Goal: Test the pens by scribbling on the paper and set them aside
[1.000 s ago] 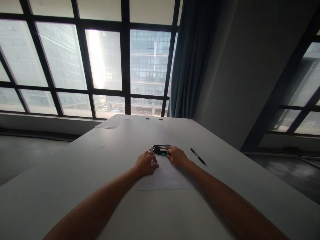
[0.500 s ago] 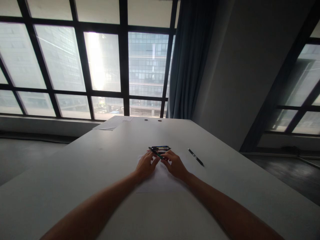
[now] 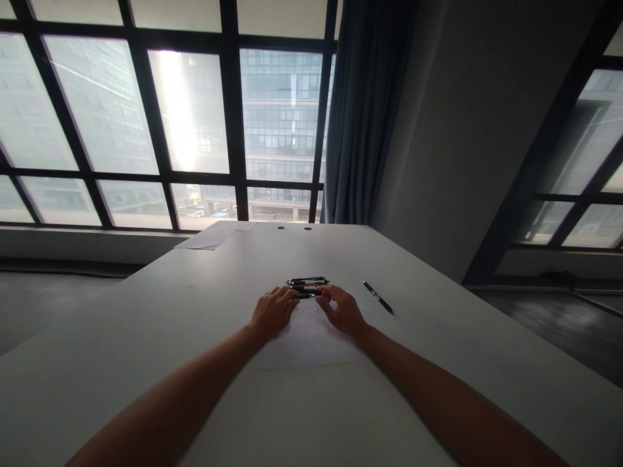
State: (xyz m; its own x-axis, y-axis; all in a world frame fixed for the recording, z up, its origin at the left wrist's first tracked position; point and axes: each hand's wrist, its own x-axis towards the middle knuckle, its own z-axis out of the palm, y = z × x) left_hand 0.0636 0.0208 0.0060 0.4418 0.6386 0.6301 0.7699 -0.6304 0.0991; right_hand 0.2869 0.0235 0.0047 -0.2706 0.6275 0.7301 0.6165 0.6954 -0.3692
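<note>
Several pens (image 3: 307, 281) lie side by side in a row on a white sheet of paper (image 3: 306, 347). Nearest me in that row is a dark pen (image 3: 305, 296), level from left to right. My left hand (image 3: 275, 312) has its fingers closed at that pen's left end. At the right end my right hand (image 3: 342, 311) pinches it between thumb and fingers. The fingertips cover both ends, and whether the pen rests on the paper I cannot tell. Apart from the row, a single black pen (image 3: 378, 297) lies slanted to the right of my right hand.
A long white table (image 3: 195, 337) stretches away from me. Papers (image 3: 209, 237) lie at its far left edge. Two round holes (image 3: 294, 228) show near the far end. Beyond stand large windows (image 3: 189, 117) and a dark blue curtain (image 3: 357, 130).
The green-marked pen was slanted between my hands; now a dark pen lies level between them, along the row. My hands have moved slightly apart. The view has shifted a little.
</note>
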